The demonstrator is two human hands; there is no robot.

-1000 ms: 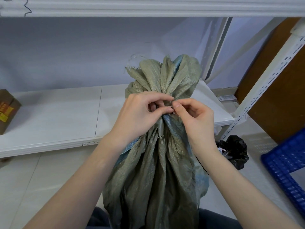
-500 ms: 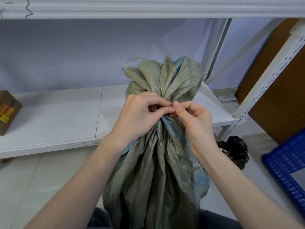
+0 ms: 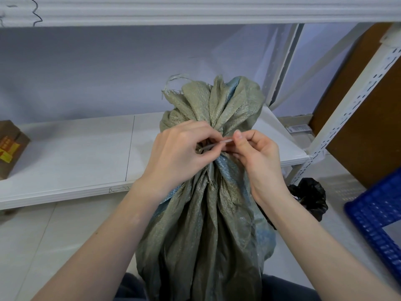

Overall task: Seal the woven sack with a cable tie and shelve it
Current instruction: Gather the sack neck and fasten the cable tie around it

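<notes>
- Your right hand (image 3: 253,153) now pinches the cable tie (image 3: 217,144) tail, drawn out since a moment ago.
- Your left hand (image 3: 182,153) grips the woven sack (image 3: 206,224) neck, upright before the shelf (image 3: 86,153).
- Cinching has likely started.

The shelf (image 3: 86,153) behind the sack (image 3: 201,224) is mostly open board from about 9 to 12 o'clock, blocked only by a box (image 3: 10,148) at the far 9 o'clock end. Headroom is capped by the upper shelf (image 3: 195,11) at 12. At 3 o'clock, room is tightened by the upright (image 3: 347,118), with a black bag (image 3: 308,198) at its foot and a crate (image 3: 377,222) around 4.
</notes>
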